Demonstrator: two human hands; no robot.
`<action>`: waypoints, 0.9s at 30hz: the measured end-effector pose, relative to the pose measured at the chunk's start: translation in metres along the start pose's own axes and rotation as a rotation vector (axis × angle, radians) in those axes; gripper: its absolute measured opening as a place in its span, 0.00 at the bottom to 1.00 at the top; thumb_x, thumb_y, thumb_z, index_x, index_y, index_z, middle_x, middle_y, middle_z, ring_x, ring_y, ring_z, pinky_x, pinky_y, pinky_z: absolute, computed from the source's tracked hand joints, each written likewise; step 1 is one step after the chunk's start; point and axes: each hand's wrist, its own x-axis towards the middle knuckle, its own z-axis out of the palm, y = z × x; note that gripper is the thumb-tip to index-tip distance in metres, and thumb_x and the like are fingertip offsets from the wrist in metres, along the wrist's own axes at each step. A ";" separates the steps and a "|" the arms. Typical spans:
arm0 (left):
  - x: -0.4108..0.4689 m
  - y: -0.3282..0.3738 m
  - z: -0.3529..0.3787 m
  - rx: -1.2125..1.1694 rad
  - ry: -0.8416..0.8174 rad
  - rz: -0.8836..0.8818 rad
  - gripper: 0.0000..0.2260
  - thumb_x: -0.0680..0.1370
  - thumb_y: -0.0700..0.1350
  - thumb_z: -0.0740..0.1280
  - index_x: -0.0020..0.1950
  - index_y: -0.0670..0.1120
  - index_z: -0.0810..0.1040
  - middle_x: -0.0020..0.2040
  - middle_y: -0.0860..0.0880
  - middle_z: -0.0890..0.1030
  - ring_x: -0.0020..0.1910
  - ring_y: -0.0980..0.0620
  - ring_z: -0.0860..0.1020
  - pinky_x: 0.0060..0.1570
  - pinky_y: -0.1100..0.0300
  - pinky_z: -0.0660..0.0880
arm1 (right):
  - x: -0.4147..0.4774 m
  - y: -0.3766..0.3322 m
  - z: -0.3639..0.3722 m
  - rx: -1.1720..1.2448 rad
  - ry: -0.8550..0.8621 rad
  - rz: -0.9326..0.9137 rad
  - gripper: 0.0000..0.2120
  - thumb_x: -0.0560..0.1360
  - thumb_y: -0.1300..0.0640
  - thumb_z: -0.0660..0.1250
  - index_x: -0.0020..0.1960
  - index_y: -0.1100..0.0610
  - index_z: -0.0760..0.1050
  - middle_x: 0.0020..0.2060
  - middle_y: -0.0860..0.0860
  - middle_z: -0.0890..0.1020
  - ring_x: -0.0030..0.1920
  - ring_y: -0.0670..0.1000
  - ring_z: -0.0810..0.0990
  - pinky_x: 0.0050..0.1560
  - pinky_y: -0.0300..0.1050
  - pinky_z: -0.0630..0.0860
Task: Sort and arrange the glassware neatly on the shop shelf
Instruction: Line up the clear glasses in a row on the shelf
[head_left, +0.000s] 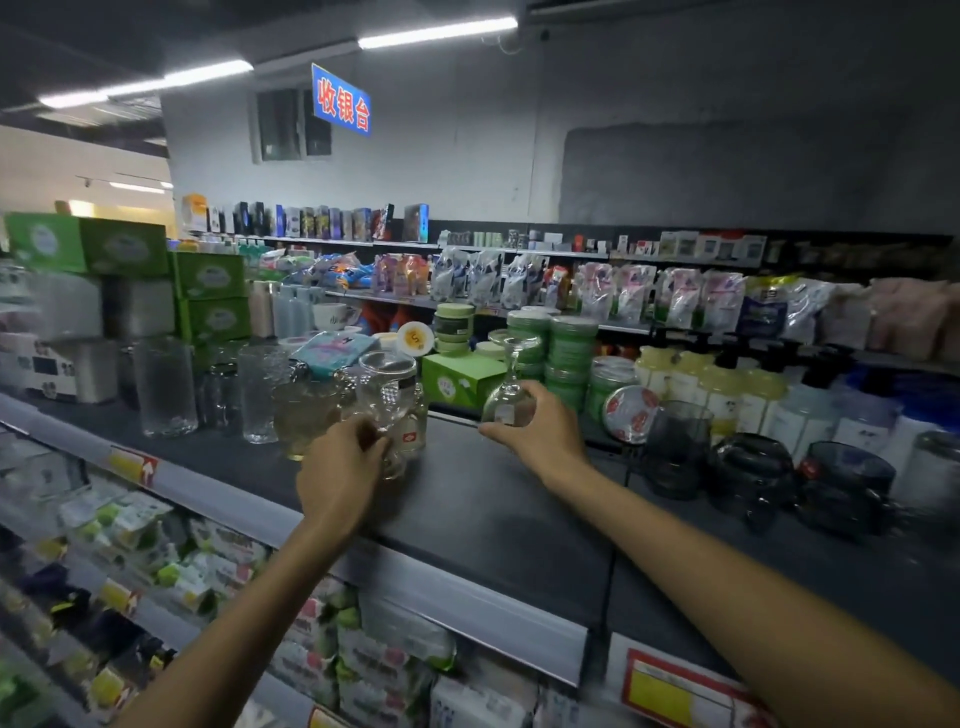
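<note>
My right hand (540, 431) grips the bowl of an upside-down clear wine glass (509, 384), its foot pointing up, on the dark shelf top (493, 499). My left hand (340, 470) holds the stem of an upright clear goblet (387, 395), beside a small labelled glass jar (413, 423). To the left stand clear tumblers: a tall one (165, 387), a textured one (260, 395) and a wider yellowish glass (304, 418).
Dark smoked glasses (675, 447) and dark bowls (753, 478) stand at the right. Behind are a green box (460, 382), stacked green tins (569, 353) and pump bottles (727, 395). Green cartons (213, 296) stack at the left. Packaged goods fill the shelf below the front edge (457, 597).
</note>
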 end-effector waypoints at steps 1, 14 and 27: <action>-0.006 0.009 -0.002 -0.030 -0.008 0.045 0.05 0.80 0.52 0.71 0.48 0.52 0.83 0.45 0.53 0.86 0.47 0.46 0.84 0.48 0.48 0.81 | -0.007 -0.003 -0.018 -0.004 -0.009 -0.016 0.35 0.67 0.49 0.83 0.70 0.53 0.74 0.55 0.47 0.81 0.53 0.49 0.79 0.50 0.43 0.75; -0.185 0.210 0.036 -0.629 -0.430 0.360 0.07 0.76 0.40 0.75 0.42 0.52 0.86 0.39 0.65 0.85 0.39 0.71 0.81 0.40 0.76 0.74 | -0.191 0.060 -0.276 0.141 0.189 0.052 0.38 0.66 0.50 0.83 0.73 0.52 0.74 0.56 0.45 0.85 0.58 0.43 0.84 0.60 0.44 0.81; -0.397 0.415 0.148 -0.771 -0.812 0.501 0.08 0.75 0.41 0.76 0.44 0.55 0.86 0.42 0.61 0.87 0.46 0.65 0.84 0.48 0.69 0.78 | -0.360 0.165 -0.505 0.153 0.505 0.219 0.28 0.67 0.63 0.82 0.58 0.41 0.76 0.50 0.34 0.85 0.53 0.38 0.84 0.52 0.34 0.80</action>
